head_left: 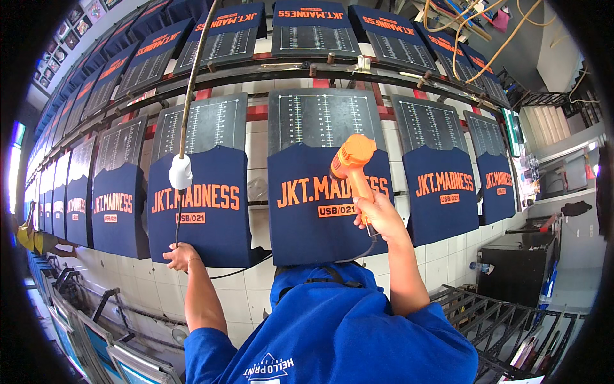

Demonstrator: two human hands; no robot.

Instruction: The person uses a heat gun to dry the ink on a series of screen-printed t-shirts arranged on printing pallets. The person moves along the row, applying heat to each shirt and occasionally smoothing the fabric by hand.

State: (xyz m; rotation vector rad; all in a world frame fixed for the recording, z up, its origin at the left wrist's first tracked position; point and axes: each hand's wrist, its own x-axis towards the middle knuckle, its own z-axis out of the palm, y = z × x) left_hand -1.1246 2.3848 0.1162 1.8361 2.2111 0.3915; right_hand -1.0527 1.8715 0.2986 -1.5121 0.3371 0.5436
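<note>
My right hand point(382, 217) is wrapped round the handle of an orange heat gun point(354, 157), held over the orange print of the navy shirt point(294, 237) in front of me. Part of the lettering is hidden behind the tool. Lower left, my left hand point(183, 257) has its fingers closed on a thin black power cord point(178, 214). This cord hangs from a white plug connector point(181, 171) on a long overhead cable point(192, 83), in front of another printed navy shirt point(220, 230). From my left hand the cord runs on toward my waist.
Dark boards with white ruled marks point(323, 118) carry more printed navy shirts point(441, 192) on both sides, and a second row stands beyond a metal rail point(256, 72). Behind me are a black rack point(492, 326) at right and stacked frames point(115, 345) at left. Another person's arm point(61, 248) shows far left.
</note>
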